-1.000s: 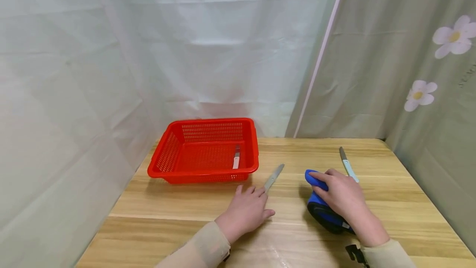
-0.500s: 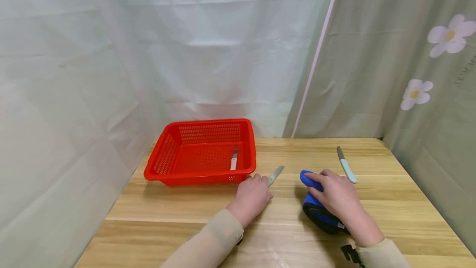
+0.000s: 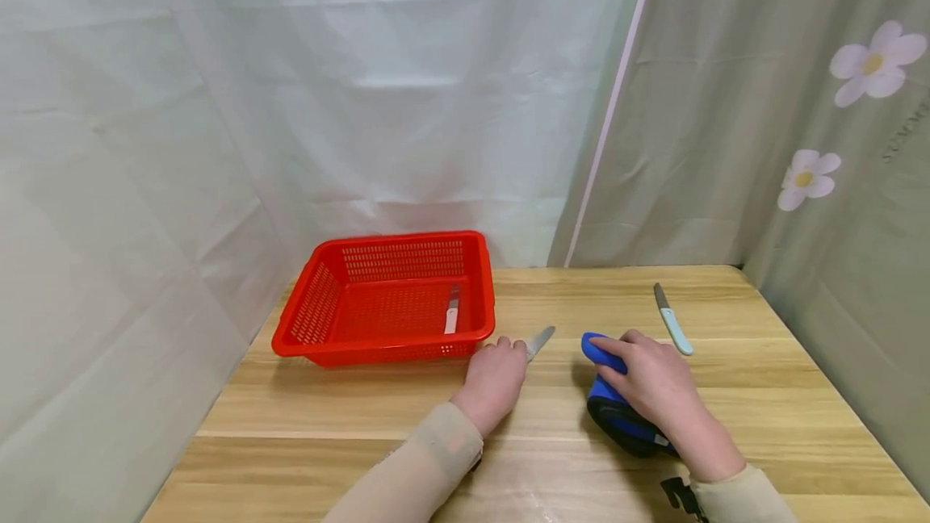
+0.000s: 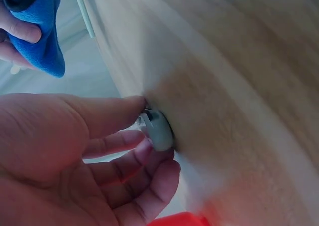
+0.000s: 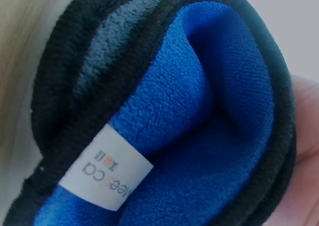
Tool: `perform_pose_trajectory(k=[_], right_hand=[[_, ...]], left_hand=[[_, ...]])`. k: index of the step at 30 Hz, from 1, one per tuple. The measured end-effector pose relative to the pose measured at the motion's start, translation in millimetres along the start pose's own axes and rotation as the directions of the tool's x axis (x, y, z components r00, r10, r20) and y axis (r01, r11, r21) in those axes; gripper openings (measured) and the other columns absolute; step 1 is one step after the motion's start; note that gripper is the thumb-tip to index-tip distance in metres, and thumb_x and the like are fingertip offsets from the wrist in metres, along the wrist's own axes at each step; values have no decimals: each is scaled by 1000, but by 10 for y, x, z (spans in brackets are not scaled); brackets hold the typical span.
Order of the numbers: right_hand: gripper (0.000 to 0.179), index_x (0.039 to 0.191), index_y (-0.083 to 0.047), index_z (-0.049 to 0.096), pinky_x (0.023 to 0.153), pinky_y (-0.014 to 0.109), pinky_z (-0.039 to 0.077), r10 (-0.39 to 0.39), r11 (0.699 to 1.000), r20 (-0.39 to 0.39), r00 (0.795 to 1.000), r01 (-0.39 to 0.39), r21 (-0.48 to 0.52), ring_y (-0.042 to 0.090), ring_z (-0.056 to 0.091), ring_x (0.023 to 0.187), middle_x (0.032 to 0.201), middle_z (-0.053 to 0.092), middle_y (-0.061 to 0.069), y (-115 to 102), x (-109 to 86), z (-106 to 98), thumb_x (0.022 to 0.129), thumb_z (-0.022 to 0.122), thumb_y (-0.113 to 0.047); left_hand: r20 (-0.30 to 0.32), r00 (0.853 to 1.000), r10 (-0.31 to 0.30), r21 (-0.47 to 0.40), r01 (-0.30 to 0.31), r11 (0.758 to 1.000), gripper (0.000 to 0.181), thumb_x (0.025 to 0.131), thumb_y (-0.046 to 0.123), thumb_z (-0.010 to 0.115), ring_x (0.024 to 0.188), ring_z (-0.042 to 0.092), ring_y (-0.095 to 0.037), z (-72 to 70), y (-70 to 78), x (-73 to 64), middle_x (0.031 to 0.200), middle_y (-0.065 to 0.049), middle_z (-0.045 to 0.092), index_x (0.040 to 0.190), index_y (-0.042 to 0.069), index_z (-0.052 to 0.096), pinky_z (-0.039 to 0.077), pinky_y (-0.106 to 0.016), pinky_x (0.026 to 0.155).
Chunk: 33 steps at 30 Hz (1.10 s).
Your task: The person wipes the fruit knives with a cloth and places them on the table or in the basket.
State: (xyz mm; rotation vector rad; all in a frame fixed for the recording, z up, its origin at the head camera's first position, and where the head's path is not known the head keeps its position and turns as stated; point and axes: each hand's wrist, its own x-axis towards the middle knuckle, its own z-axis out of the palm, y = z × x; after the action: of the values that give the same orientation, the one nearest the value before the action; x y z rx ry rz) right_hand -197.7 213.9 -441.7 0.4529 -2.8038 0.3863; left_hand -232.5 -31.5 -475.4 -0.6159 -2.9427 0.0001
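Observation:
My left hand point(image 3: 496, 378) reaches to a knife lying on the table, its blade point(image 3: 542, 338) pointing away to the right. In the left wrist view, thumb and fingers pinch the knife's grey-green handle point(image 4: 160, 130) close against the wood. My right hand point(image 3: 657, 376) grips a folded blue cloth point(image 3: 600, 352) with black edging, low over the table. Seen from the right wrist, the cloth point(image 5: 154, 96) is rolled into a loose loop and carries a white label point(image 5: 106, 168). Most of the left hand's knife handle is hidden in the head view.
A red plastic basket point(image 3: 385, 343) stands back left of the left hand, with a white-handled knife point(image 3: 452, 315) inside. Beyond the right hand lies a knife with a light blue handle point(image 3: 675, 331). Pale curtains point(image 3: 436, 103) hang behind the wooden table point(image 3: 305, 458).
My left hand has moved forward and its spread fingers have closed on the knife's handle. The right hand keeps the cloth in nearly the same place. The whole view has shifted slightly.

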Motion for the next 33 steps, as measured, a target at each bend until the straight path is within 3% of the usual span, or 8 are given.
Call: perform_pose_trajectory(k=[4, 6, 13, 21, 23, 28, 33], right_hand=[[39, 131, -21, 83, 58, 37, 45, 7, 1000, 4, 1000, -7, -4, 19, 55, 68, 96, 68, 7, -14, 12, 2, 93, 92, -25], [40, 131, -21, 83, 60, 38, 46, 5, 1000, 3, 1000, -5, -6, 19, 56, 69, 97, 68, 6, -21, 15, 2, 93, 92, -25], [42, 132, -20, 82, 64, 42, 50, -20, 1000, -34, 999, 20, 5, 19, 61, 73, 99, 69, 5, -64, 17, -62, 92, 93, -23], [44, 135, -19, 81, 63, 38, 50, -3, 999, -58, 998, 5, 32, 20, 62, 78, 107, 72, 7, -145, 72, -211, 93, 92, -23], [44, 136, -20, 80, 63, 37, 49, 1, 999, -60, 998, 1, 39, 19, 61, 77, 107, 71, 6, -174, 95, -237, 94, 91, -24], [44, 136, -21, 81, 63, 37, 48, -14, 999, -78, 997, 18, 50, 18, 60, 77, 106, 70, 5, -275, 142, -288, 94, 91, -24], [44, 135, -22, 81, 68, 41, 50, -55, 997, -114, 992, 60, 42, 20, 62, 80, 105, 71, 4, -385, 182, -312, 92, 92, -23]], left_hand=[[37, 999, -12, -11, 13, 1000, 8, 103, 12, 77, 67, 60, -21, -4, 17, 0, 84, -10, 62, 104, 5, 73, 53, -32, 58], [25, 1000, -16, -24, 16, 1000, 8, 102, 11, 77, 65, 59, -21, -26, 21, -29, 84, -10, 60, 100, 5, 73, 52, -33, 58], [-129, 991, 24, -46, -30, 998, 11, 97, 3, 76, 57, 55, -19, -104, 17, -194, 82, -10, 54, 89, 3, 69, 48, -31, 51], [-195, 980, 38, -78, -54, 996, 14, 98, 7, 80, 62, 49, -15, -377, -22, -381, 78, -6, 54, 95, 4, 67, 46, -27, 52], [-226, 973, 33, -94, -55, 994, 14, 97, 7, 82, 64, 49, -15, -437, -55, -422, 80, -6, 55, 98, 3, 68, 46, -26, 53], [-344, 938, 29, -106, -69, 992, 19, 92, 5, 84, 68, 55, -17, -531, -177, -512, 86, -8, 60, 104, 1, 70, 50, -25, 54], [-394, 919, 11, -132, -69, 989, 25, 91, 2, 85, 70, 57, -18, -591, -301, -576, 89, -9, 60, 111, 0, 70, 54, -25, 57]])
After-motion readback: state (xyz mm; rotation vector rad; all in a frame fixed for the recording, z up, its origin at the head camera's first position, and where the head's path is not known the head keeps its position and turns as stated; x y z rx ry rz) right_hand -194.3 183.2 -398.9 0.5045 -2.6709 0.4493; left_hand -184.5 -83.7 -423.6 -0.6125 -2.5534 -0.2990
